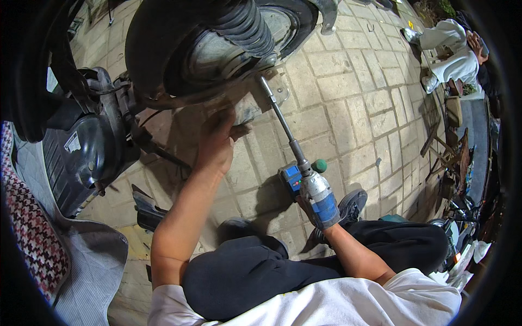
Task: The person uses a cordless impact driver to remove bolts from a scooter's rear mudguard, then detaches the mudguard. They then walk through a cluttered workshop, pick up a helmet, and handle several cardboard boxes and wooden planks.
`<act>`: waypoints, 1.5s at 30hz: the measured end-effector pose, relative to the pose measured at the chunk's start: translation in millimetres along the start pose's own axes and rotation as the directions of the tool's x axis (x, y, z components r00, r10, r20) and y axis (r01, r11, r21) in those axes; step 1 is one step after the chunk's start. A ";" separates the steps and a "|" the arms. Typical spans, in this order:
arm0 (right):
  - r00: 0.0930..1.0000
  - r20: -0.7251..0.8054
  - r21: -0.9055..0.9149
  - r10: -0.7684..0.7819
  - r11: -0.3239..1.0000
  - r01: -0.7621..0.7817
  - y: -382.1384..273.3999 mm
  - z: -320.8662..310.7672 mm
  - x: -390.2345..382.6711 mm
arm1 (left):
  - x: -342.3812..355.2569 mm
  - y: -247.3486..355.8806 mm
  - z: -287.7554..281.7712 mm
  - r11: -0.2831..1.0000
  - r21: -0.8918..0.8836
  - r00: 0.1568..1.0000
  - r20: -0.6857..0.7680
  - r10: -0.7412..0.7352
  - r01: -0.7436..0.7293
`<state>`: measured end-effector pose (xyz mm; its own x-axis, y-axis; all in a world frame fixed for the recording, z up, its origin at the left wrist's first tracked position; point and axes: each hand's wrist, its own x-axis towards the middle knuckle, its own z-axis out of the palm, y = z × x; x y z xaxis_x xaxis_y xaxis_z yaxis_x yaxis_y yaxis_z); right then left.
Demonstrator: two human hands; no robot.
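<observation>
A black scooter wheel [179, 54] with a ribbed rubber boot [239, 24] over its shock fills the upper middle. Under it, my left hand [217, 138] has its fingers closed on a dull metal plate [244, 106]. My right hand [314, 213] grips a blue-and-silver cordless impact wrench [319, 193], largely hidden behind the tool. A blue battery [289, 178] is at the tool's base. A long socket extension [280, 117] runs up from the wrench to just below the hub; I cannot tell whether its tip is seated on a fastener.
Black scooter bodywork [87, 157] stands at left beside a quilted cloth [87, 261]. A person in light trousers [440, 38] is at the upper right on the paving [359, 108]. Wooden pieces [446, 152] and assorted items [462, 250] line the right edge.
</observation>
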<state>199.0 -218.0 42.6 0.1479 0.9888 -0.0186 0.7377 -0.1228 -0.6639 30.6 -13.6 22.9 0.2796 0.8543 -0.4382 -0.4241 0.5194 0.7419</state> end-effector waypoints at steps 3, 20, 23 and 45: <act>1.000 0.011 0.003 0.016 1.000 -0.016 -1.5 -1.6 2.4 | -1.1 -1.6 -0.3 1.000 0.029 1.000 0.013 0.010 -0.010; 0.982 0.127 0.001 0.138 0.990 -0.140 25.5 13.6 -16.8 | 1.3 1.0 -4.3 1.000 -0.012 1.000 0.021 -0.010 0.011; 0.937 0.203 0.264 0.283 0.906 -0.331 39.5 22.8 -23.9 | 2.0 2.6 -3.7 1.000 -0.007 0.999 0.042 -0.029 0.029; 0.874 0.165 0.814 0.458 0.437 -0.382 54.9 27.9 -41.1 | -22.4 -38.6 61.1 0.952 0.150 0.864 0.400 -0.306 0.268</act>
<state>215.0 -263.0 -13.9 0.3583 0.8217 -0.4431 -0.2701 -0.3631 -0.8917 93.4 -54.1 35.2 0.7163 0.5701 -0.4025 -0.1997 0.7201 0.6645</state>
